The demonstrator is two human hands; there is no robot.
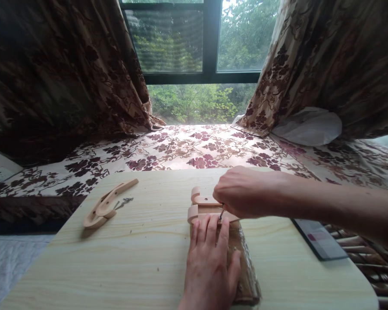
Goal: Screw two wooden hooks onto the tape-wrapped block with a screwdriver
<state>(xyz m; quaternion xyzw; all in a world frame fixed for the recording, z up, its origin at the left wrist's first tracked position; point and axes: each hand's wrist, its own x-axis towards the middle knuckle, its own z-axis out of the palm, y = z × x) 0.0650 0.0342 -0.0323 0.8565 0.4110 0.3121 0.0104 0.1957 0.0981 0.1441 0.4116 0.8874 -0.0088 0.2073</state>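
My left hand (210, 260) lies with fingers spread flat on a brown wooden board (245, 275), its fingertips against the nearer pale wooden hook (193, 214). My right hand (236, 191) is closed around a screwdriver (222, 211); only its thin shaft shows below the fist, and the handle is hidden. The shaft reaches down to a screw in the nearer hook. Just beyond lies a second wooden hook (202, 199) across the board, with a dark screw or hole in it. My right hand covers the right ends of both hooks.
On the left of the pale table (142, 258) lie two more wooden hooks (98, 215) beside several loose screws (126, 201). A dark-edged flat device (320, 241) rests at the right edge. Behind are a floral-covered ledge (194, 146), a white bag (310, 127), curtains and a window.
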